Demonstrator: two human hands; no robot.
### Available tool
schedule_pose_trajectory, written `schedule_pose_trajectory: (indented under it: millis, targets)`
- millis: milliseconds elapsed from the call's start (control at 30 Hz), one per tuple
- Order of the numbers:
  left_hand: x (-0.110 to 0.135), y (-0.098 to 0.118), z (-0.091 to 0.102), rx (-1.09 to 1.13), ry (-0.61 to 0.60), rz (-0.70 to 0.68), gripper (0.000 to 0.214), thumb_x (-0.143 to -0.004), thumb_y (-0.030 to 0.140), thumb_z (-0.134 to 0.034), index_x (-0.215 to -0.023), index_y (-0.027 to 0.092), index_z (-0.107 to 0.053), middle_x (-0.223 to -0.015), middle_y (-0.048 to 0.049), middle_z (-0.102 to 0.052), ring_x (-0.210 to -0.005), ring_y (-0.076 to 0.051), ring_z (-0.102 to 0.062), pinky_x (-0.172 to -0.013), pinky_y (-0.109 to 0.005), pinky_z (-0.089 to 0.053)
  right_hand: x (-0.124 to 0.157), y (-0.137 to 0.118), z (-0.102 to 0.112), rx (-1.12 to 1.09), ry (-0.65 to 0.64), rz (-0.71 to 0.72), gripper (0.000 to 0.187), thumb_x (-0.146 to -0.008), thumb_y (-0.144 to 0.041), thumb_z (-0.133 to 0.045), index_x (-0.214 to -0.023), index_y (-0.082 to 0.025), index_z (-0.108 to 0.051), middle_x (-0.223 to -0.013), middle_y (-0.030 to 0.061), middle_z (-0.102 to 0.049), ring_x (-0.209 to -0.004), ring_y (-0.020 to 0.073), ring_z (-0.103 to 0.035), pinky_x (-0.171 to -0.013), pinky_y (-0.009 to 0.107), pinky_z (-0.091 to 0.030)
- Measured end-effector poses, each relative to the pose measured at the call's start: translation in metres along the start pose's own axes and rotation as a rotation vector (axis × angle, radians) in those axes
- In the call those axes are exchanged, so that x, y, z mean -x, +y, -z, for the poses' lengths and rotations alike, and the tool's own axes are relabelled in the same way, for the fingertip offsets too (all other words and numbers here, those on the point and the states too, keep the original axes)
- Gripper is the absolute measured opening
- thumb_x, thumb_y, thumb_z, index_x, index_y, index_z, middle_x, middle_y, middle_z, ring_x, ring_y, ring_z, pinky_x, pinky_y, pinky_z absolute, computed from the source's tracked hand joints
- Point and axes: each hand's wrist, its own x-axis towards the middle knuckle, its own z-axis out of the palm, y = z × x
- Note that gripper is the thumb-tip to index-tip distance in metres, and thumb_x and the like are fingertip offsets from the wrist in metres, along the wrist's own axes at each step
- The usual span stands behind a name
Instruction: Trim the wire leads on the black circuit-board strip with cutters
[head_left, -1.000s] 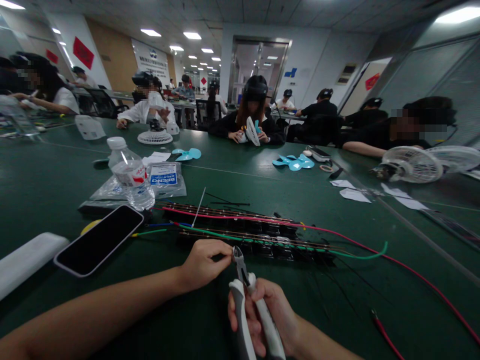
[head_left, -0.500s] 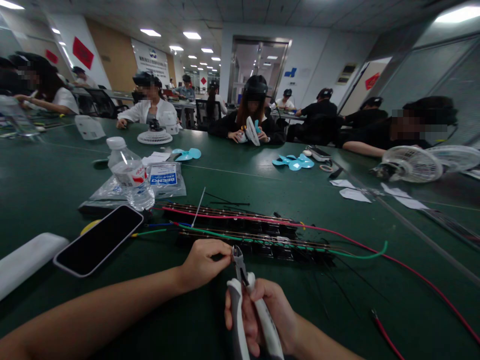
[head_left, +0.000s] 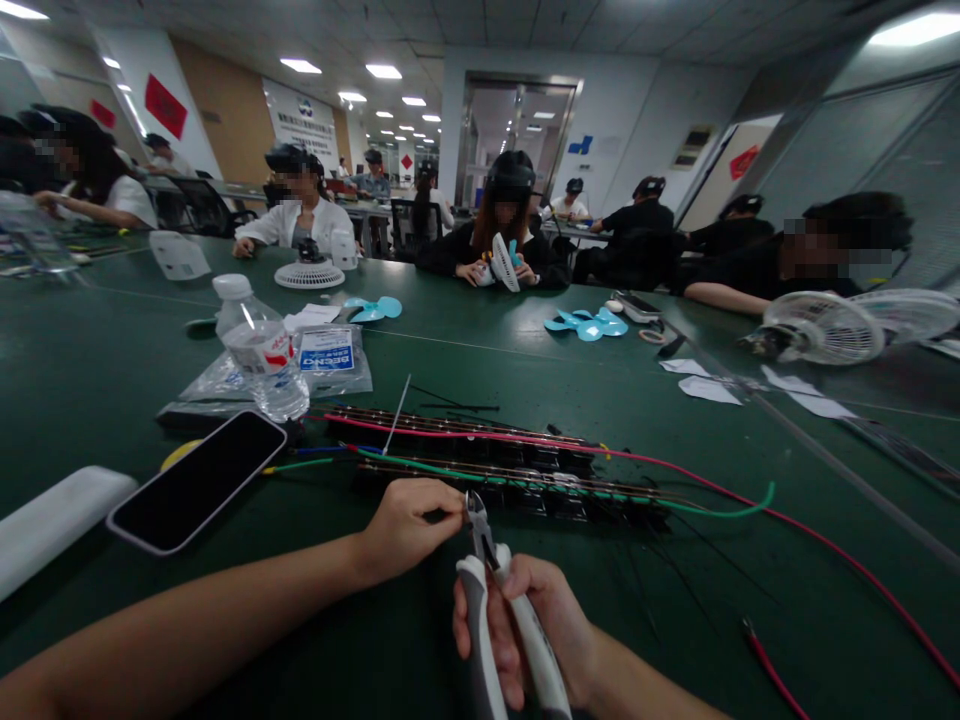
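Note:
My right hand (head_left: 525, 620) is wrapped round the grey and white handles of a pair of diagonal cutters (head_left: 480, 540), whose jaws point away from me. At the jaws, the thumb and forefinger of my left hand (head_left: 412, 525) are pinched together; whatever lies between them is too small to make out. Just beyond both hands lies a long black strip assembly (head_left: 517, 480) with metal rods. A green wire (head_left: 450, 467) and a red wire (head_left: 525, 437) run along it. Near its left end a pale cable tie (head_left: 397, 415) sticks up.
To the left are a phone (head_left: 199, 482), a water bottle (head_left: 259, 345), a plastic bag (head_left: 352, 365) and a white case (head_left: 64, 525). Blue fan blades (head_left: 589, 323) and a fan grille (head_left: 825, 330) lie farther off. A red cable end (head_left: 772, 665) is at lower right. Co-workers sit across the table.
My right hand and the cutter handles have shifted very slightly; the jaws stay beside my left fingertips. Otherwise the table looks the same.

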Motion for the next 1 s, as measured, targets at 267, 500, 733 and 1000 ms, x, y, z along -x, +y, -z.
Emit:
schedule_pose_trajectory:
  millis: [267, 500, 733, 1000]
  targets:
    - [0.0014, -0.0016, -0.0014, -0.021, -0.007, -0.033, 0.010, -0.074, 0.009, -0.060, -0.068, 0.014, -0.066, -0.072, -0.0042, -0.070, -0.069, -0.014, -0.067, -0.064, -0.022, -0.054, 0.0006, 0.0000, -0.0038, -0.033, 0.002, -0.010, 0.045, -0.063, -0.031, -0.038, -0.093, -0.002, -0.056, -0.081, 0.0189, -0.065, -0.049, 0.0119, -0.055, -0.043, 0.023, -0.048]
    - [0.0025, -0.0038, -0.0022, -0.012, 0.003, -0.035, 0.009, -0.074, 0.010, -0.060, -0.068, 0.014, -0.065, -0.072, -0.0047, -0.070, -0.068, -0.014, -0.067, -0.064, -0.023, -0.054, 0.0001, 0.0006, -0.0017, 0.024, 0.040, 0.024, 0.041, -0.063, -0.032, -0.038, -0.085, -0.002, -0.058, -0.070, 0.0165, -0.065, -0.039, 0.0088, -0.044, -0.036, 0.021, -0.042]
    - [0.0008, -0.0014, -0.0014, -0.027, 0.006, -0.042, 0.010, -0.074, 0.010, -0.060, -0.067, 0.015, -0.065, -0.071, -0.0049, -0.071, -0.068, -0.014, -0.067, -0.063, -0.022, -0.054, 0.0007, 0.0004, -0.0014, 0.007, 0.021, 0.000, 0.043, -0.063, -0.032, -0.038, -0.088, -0.003, -0.057, -0.073, 0.0170, -0.065, -0.043, 0.0098, -0.047, -0.038, 0.022, -0.044]
    - [0.0026, -0.0008, -0.0001, -0.044, 0.004, -0.067, 0.010, -0.074, 0.009, -0.060, -0.068, 0.015, -0.065, -0.073, -0.0053, -0.071, -0.068, -0.014, -0.067, -0.063, -0.022, -0.054, 0.0024, -0.0008, -0.0036, -0.047, 0.026, -0.062, 0.052, -0.062, -0.032, -0.038, -0.100, 0.001, -0.053, -0.086, 0.0192, -0.064, -0.053, 0.0140, -0.055, -0.045, 0.025, -0.045]
